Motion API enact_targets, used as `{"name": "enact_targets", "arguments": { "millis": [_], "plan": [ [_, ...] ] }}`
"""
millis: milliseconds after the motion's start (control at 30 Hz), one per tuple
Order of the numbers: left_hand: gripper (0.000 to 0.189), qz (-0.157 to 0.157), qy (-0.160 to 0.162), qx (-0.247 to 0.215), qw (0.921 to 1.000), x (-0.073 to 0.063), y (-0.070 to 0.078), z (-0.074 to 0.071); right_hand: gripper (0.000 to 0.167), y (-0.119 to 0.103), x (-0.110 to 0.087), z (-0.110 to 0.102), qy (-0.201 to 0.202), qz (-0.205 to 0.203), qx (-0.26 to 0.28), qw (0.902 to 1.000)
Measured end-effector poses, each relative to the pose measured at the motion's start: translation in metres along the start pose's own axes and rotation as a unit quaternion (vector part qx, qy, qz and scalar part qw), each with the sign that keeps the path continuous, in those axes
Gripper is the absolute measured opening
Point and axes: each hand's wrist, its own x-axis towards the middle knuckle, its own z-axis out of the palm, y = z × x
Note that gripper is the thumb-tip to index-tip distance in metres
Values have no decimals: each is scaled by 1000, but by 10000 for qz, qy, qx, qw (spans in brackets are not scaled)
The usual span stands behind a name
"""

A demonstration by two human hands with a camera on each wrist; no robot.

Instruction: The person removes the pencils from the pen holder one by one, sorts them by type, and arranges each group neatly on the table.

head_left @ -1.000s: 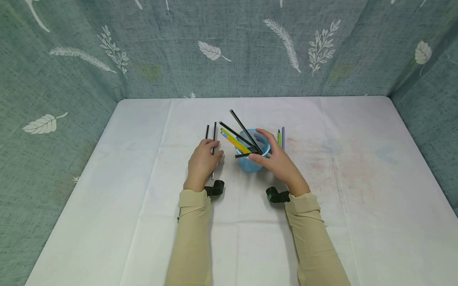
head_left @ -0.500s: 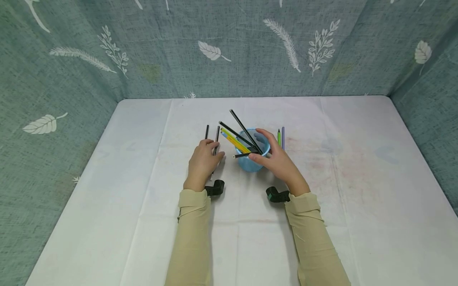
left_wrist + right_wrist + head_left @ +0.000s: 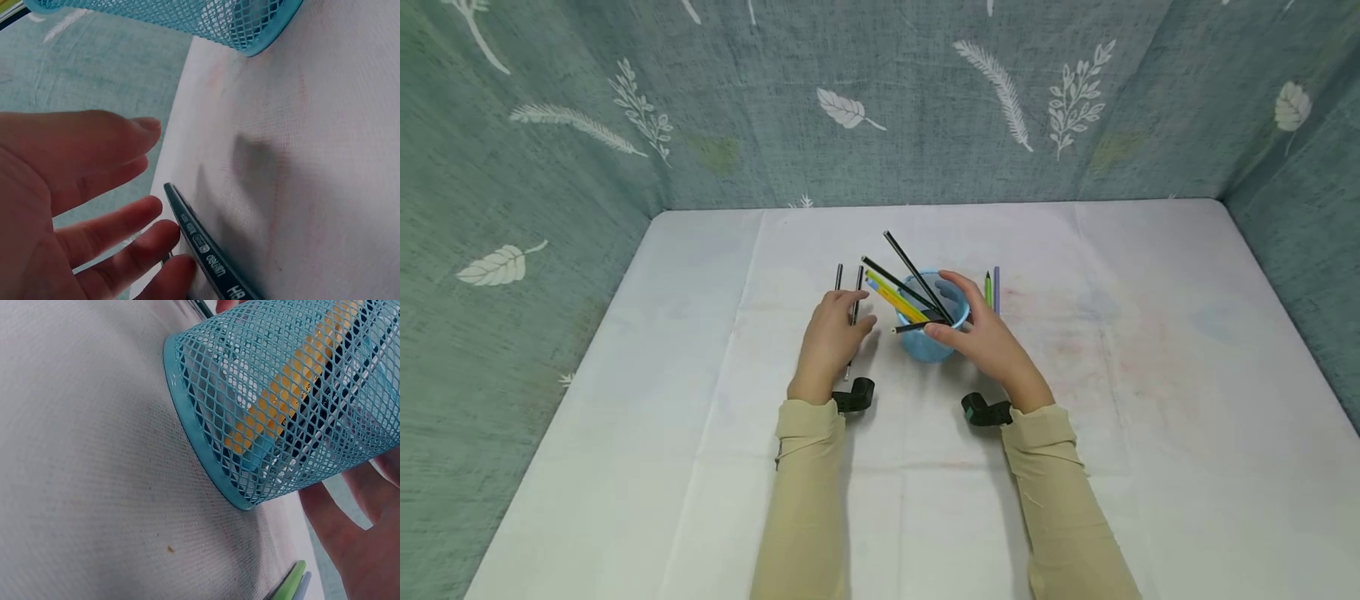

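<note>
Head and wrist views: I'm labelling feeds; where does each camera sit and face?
Head: on the head, facing forward and down at the table; left hand, right hand, sleeves.
Left wrist: on that wrist, facing a black pencil; left hand.
Right wrist: likewise, facing the blue mesh cup; right hand, sliver of left.
Wrist views share the cup.

Blue mesh cup (image 3: pixel 928 347); black pencils (image 3: pixel 910 267); green pencil (image 3: pixel 988 290); purple pencil (image 3: pixel 997 292); teal curtain (image 3: pixel 925 167), white leaves (image 3: pixel 841 108).

Diffuse light; soft shadows on white cloth (image 3: pixel 625 467).
</note>
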Motion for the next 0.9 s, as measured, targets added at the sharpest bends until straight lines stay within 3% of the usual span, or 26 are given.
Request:
{"name": "enact_targets", "arguments": {
  "millis": [167,400,533,667,767,900],
  "plan": [
    [39,132,227,-109,9996,-1,4,-1,73,-1,0,-1,-29,71,52,10000],
    [37,330,452,-321,9979,-2,8,-8,70,-24,-8,0,-80,-11,277,9996],
    [34,425,253,-834,9953,-3,12,-12,71,-31,-11,1,-41,-36,187,9998],
    [30,478,-39,-1552,9867,-5,19,-17,71,-30,-12,2,1,-55,212,9998],
    [28,501,-223,-1730,9834,-10,24,-24,71,-29,-10,4,17,-39,260,9997],
    [26,507,-464,-1696,9831,-15,26,-28,71,-13,-4,9,106,-41,276,9996]
  ]
}}
